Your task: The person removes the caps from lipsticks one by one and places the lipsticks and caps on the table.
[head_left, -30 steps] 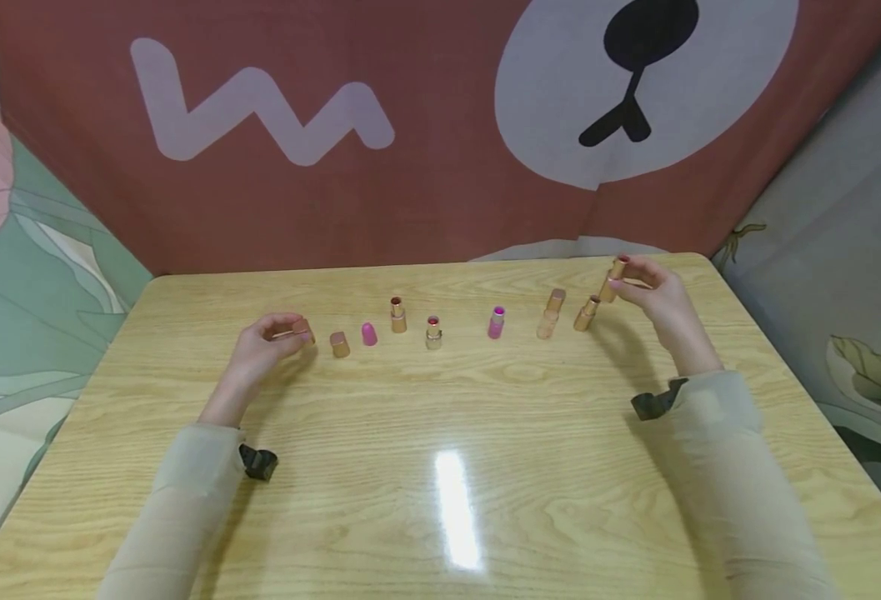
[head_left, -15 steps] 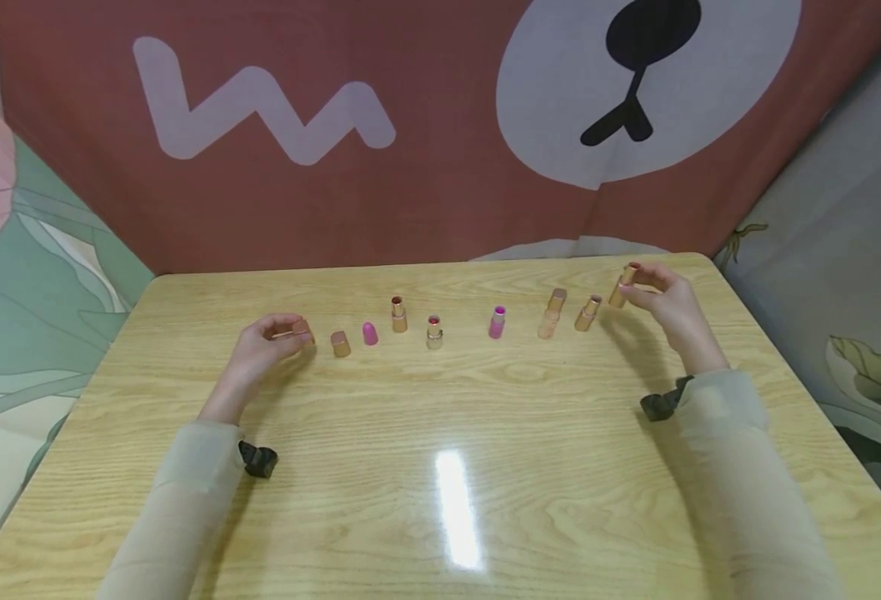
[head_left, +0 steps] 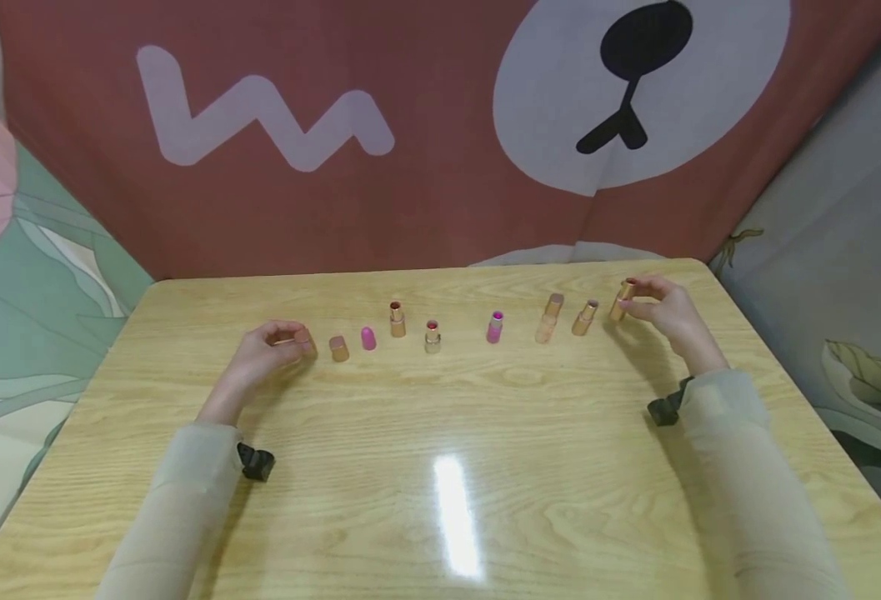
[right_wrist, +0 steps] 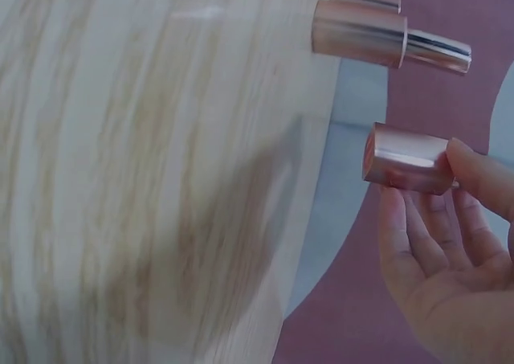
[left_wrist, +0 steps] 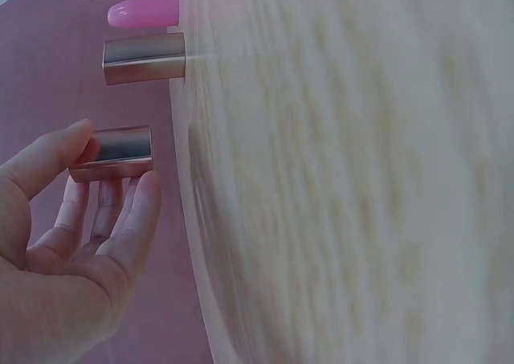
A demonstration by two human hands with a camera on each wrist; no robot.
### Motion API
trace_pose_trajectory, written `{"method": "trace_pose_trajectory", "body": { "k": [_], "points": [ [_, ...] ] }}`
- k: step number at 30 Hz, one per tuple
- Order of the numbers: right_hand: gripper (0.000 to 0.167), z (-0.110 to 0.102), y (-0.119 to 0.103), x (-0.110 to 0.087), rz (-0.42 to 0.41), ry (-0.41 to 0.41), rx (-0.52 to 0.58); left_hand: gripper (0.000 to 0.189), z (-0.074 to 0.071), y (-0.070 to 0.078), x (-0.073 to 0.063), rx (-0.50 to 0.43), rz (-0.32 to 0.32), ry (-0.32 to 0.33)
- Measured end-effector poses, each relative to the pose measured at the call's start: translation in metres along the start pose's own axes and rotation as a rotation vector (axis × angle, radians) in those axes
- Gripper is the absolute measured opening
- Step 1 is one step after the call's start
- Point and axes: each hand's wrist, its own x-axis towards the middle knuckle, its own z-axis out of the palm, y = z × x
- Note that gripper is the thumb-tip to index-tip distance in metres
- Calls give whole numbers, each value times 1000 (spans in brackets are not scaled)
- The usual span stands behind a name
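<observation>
My left hand [head_left: 263,350] pinches a rose-gold lipstick cap [left_wrist: 120,155] between thumb and fingertips, close above the table's left part. Beside it stand another rose-gold cap [head_left: 338,349] and a pink cap [head_left: 368,338]. At the right, my right hand [head_left: 671,318] holds an uncapped rose-gold lipstick [right_wrist: 408,160] by its base. In the right wrist view its base end points at the tabletop, with a small gap showing; the fingers and the angle hide its upper part. Nearest to it stands another uncapped gold lipstick [head_left: 585,318].
Along the back of the wooden table [head_left: 350,467] stand a gold lipstick [head_left: 397,320], a clear-based one [head_left: 432,337], a magenta one [head_left: 494,327] and a gold-topped clear-based tube [head_left: 548,318]. A reddish-brown cloth [head_left: 440,192] hangs behind the table.
My right hand has carried the lipstick a little to the right, away from the neighbouring gold one, and lowered it towards the table. The left hand keeps its pinch on the cap, nearly still.
</observation>
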Motion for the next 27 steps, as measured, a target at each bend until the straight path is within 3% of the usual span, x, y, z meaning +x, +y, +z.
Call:
{"method": "trace_pose_trajectory", "body": {
  "k": [16,27],
  "points": [
    [56,-2,10,5,13,-37,-84,50,0,-2,3,16,-26,0],
    [42,-3,16,4,0,-36,-42,51,0,-2,5,39,-23,-34]
  ]
}}
